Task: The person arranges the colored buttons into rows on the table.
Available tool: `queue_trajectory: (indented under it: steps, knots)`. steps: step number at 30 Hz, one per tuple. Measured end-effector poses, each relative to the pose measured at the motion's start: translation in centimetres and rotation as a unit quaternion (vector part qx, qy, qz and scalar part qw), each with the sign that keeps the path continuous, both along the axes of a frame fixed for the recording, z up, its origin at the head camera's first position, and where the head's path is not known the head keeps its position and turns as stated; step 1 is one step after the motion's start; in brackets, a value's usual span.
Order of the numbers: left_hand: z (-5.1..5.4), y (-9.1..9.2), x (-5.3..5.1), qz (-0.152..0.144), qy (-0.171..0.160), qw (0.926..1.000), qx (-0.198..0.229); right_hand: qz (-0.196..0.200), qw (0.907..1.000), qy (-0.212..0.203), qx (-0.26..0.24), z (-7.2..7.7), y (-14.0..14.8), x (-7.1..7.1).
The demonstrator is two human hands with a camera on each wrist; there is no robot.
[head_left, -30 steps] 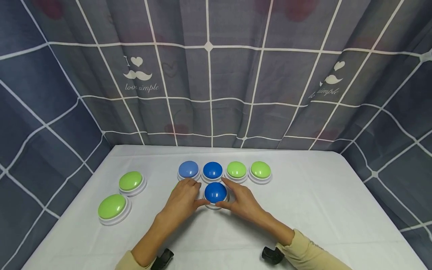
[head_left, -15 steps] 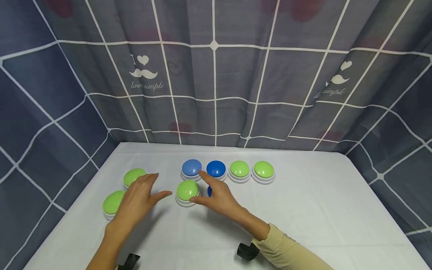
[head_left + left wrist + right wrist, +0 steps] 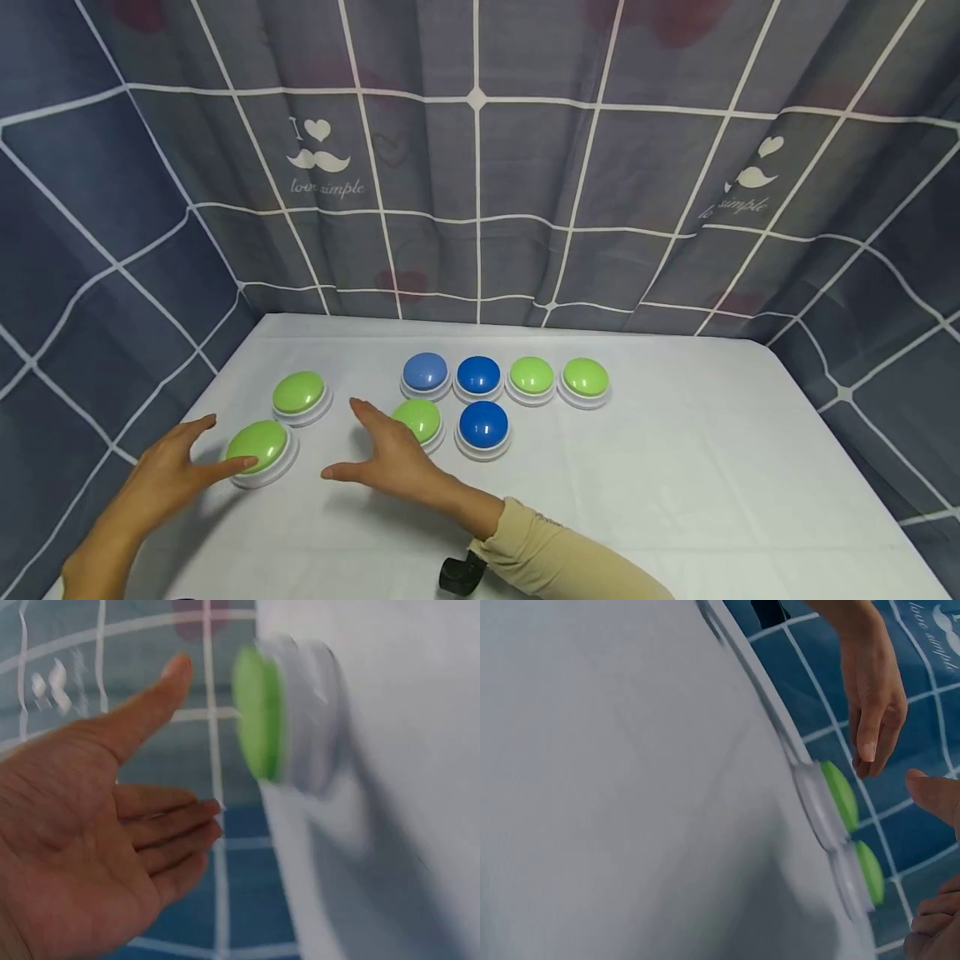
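Observation:
At the table's left side, the left hand (image 3: 161, 483) is spread beside the nearer left green button (image 3: 257, 446), its thumb in front of the dome; touching or not, I cannot tell. In the left wrist view that hand (image 3: 97, 832) holds nothing, and a blurred green button (image 3: 259, 712) stands beyond its fingers. Thumb and fingers apart, the right hand (image 3: 397, 458) is empty, between the left pair and the middle green button (image 3: 417, 418), which it partly covers. Behind the nearer left button is another green button (image 3: 298, 392). The right wrist view shows the right hand (image 3: 937, 900) at its edge.
A back row holds a light blue button (image 3: 425, 372), a dark blue button (image 3: 478, 376) and two green buttons (image 3: 532, 377) (image 3: 586, 378). In front of it stands another dark blue button (image 3: 483, 425). A grey checked curtain (image 3: 420, 167) surrounds the white table (image 3: 675, 450).
Both hands have moved left from the middle buttons, the left one to the nearer left green button. The front dark blue button, earlier between the hands, stands uncovered.

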State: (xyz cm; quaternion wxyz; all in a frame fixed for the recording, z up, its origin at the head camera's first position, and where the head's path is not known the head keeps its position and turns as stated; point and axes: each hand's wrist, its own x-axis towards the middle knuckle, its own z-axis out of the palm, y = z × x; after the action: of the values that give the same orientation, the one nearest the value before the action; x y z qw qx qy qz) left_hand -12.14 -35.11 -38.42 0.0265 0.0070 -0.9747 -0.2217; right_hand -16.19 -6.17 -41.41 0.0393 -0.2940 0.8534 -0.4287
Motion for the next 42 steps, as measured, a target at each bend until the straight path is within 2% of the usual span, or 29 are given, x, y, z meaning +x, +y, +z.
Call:
queue_trajectory:
  steps: [4,7,10,16,21,25,30,33,36,42]
  knots:
    - [-1.9,-2.0,0.6,0.006,0.001,0.9999,0.015,0.012,0.9999,0.001,0.009,-0.9,-2.5,0.4]
    - [-3.1,-2.3,0.6,0.003,0.013,0.9991,0.039,0.009,0.9998,0.001,0.017,-1.5,-3.8,0.4]
    - [-3.8,-2.2,0.6,-0.008,0.011,0.9979,0.063,-0.006,0.9997,-0.006,0.023,-2.1,-4.7,0.1]
    - [-4.5,-2.3,0.4,-0.033,0.021,0.9967,0.071,-0.024,0.9975,0.031,0.058,-3.3,-6.4,-1.2]
    - [-4.9,-2.7,0.4,-0.046,0.003,0.995,0.089,-0.024,0.9942,0.07,0.078,-3.6,-7.3,-2.0]
    - [-5.5,-2.9,0.4,-0.057,0.016,0.9942,0.09,-0.022,0.9917,0.087,0.092,-3.7,-7.8,-2.3]
    - [-6.3,-3.1,0.4,-0.075,0.049,0.9918,0.091,-0.028,0.9879,0.087,0.125,-4.0,-7.9,-2.2]
    - [-6.6,-3.2,0.4,-0.087,0.073,0.9889,0.097,-0.027,0.9841,0.102,0.143,-4.1,-8.0,-2.0]
    - [-6.6,-3.3,0.5,-0.09,0.093,0.9868,0.098,-0.019,0.9804,0.12,0.155,-4.2,-8.1,-1.6]
    - [-6.0,-3.0,0.5,-0.09,0.105,0.9856,0.097,-0.008,0.9776,0.138,0.159,-3.8,-8.0,-1.0]
